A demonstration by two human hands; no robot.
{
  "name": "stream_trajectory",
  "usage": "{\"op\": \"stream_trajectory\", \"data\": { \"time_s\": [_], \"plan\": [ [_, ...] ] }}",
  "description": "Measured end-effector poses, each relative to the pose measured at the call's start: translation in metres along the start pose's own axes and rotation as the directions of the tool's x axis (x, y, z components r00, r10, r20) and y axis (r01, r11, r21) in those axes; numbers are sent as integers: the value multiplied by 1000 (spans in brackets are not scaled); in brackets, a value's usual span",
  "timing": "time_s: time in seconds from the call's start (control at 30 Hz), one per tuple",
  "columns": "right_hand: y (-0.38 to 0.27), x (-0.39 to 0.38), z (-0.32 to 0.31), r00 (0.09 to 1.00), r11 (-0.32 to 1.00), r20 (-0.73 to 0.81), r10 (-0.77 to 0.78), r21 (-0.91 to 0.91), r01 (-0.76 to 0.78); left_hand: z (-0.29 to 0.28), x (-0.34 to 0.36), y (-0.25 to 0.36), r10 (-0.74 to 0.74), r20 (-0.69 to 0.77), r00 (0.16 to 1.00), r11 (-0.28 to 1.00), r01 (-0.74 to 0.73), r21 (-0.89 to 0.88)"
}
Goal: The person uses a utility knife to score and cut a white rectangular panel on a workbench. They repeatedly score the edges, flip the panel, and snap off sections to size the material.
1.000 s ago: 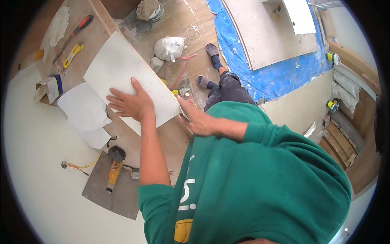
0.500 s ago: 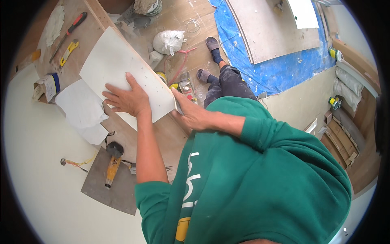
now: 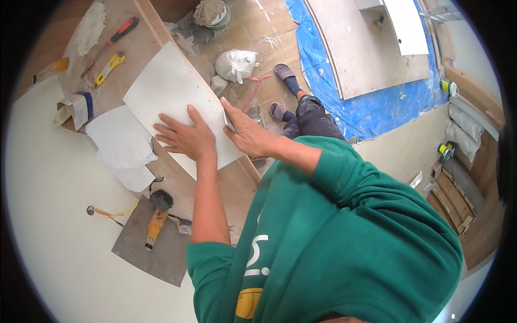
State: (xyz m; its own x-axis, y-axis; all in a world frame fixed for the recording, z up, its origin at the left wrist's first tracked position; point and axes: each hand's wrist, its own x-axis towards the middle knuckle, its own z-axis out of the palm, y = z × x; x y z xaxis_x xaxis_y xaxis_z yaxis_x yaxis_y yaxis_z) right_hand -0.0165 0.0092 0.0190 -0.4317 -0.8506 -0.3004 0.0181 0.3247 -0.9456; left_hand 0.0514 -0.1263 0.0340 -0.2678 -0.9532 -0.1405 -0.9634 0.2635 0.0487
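A white sheet (image 3: 167,81), dotted with dark specks near its far edge, lies at a slant on the wooden workbench (image 3: 231,180). My left hand (image 3: 189,134) presses flat on it with fingers spread. At the sheet's right edge, my right hand (image 3: 249,129) is closed around a small flat light-coloured piece (image 3: 230,122) with a dark edge; its kind is mostly hidden by the fingers. A yellow utility knife (image 3: 110,69) and a red-and-black-handled screwdriver (image 3: 123,32) lie beyond the sheet. Crumpled white paper (image 3: 121,140) rests left of it.
On a grey board (image 3: 167,258) at the lower left lies a yellow power tool (image 3: 156,226). An open box (image 3: 75,110) stands by the wall. A white bag (image 3: 237,65) and a bucket (image 3: 216,16) are on the floor. Blue sheeting (image 3: 371,121) runs beneath large panels (image 3: 371,70).
My right hand has slid away from me along the sheet's edge with the flat piece. My left hand stays flat on the sheet. The whole view has shifted slightly.
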Motion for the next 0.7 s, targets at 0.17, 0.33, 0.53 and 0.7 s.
{"op": "stream_trajectory", "data": {
  "time_s": [0.17,0.33,0.53,0.7],
  "plan": [
    [-34,133,-33,995,998,-85,-58,-17,57,3,5,2,47,5,999,999,-47,15],
    [-53,175,-56,1000,999,18,-18,-35,18,5,2,-5,52,9,999,998,-52,44],
    [-59,155,-49,998,995,16,68,-73,-66,6,-1,-10,36,39,999,997,-38,63],
    [-49,161,-47,995,990,-50,-88,-118,81,6,7,-3,42,65,997,999,-43,17]
  ]
}}
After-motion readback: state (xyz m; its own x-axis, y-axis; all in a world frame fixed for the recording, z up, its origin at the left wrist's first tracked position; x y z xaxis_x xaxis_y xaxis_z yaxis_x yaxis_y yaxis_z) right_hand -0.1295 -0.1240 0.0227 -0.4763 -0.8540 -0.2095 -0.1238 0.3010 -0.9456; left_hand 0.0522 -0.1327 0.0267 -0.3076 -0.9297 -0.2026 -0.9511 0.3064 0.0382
